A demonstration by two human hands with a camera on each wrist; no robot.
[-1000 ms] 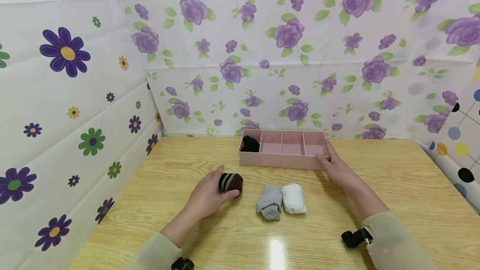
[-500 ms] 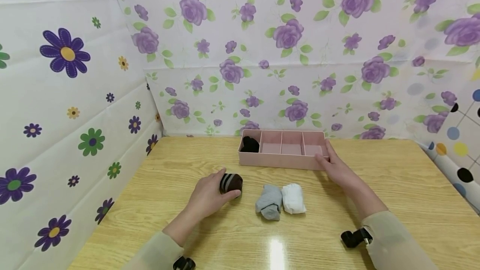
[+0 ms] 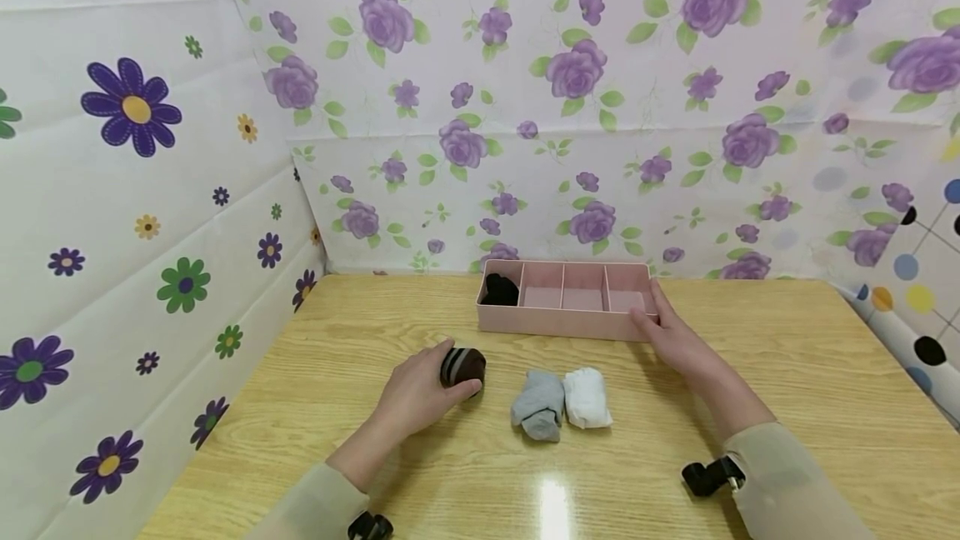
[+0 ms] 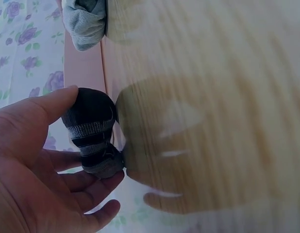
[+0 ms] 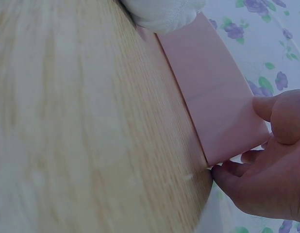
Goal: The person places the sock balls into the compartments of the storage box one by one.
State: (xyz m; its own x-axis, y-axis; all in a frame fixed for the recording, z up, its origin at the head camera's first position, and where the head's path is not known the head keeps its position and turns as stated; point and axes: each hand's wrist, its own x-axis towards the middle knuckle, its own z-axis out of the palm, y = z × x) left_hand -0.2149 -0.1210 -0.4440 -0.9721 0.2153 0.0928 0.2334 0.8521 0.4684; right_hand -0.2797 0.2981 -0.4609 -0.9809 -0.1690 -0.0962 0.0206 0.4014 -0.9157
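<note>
My left hand (image 3: 420, 386) pinches a dark brown rolled sock (image 3: 465, 367) with grey stripes between thumb and fingers. In the left wrist view the striped sock (image 4: 91, 131) sits low at the table surface. A pink box (image 3: 558, 322) with several compartments in a row stands at the back of the table. Its right end is gripped by my right hand (image 3: 678, 340), thumb on the front wall. Inside the leftmost compartment lies a black rolled sock (image 3: 500, 289). Between my hands rest a grey rolled sock (image 3: 538, 405) and a white rolled sock (image 3: 588, 397), side by side.
The wooden table (image 3: 300, 440) ends at a flowered cloth backdrop (image 3: 465, 190) just behind the box. Another flowered cloth (image 3: 150, 290) borders the left side, and a dotted one (image 3: 926, 298) hangs at the right.
My left hand has shifted very slightly right and its fingers sit closer round the striped sock. The right hand and the box stay put.
</note>
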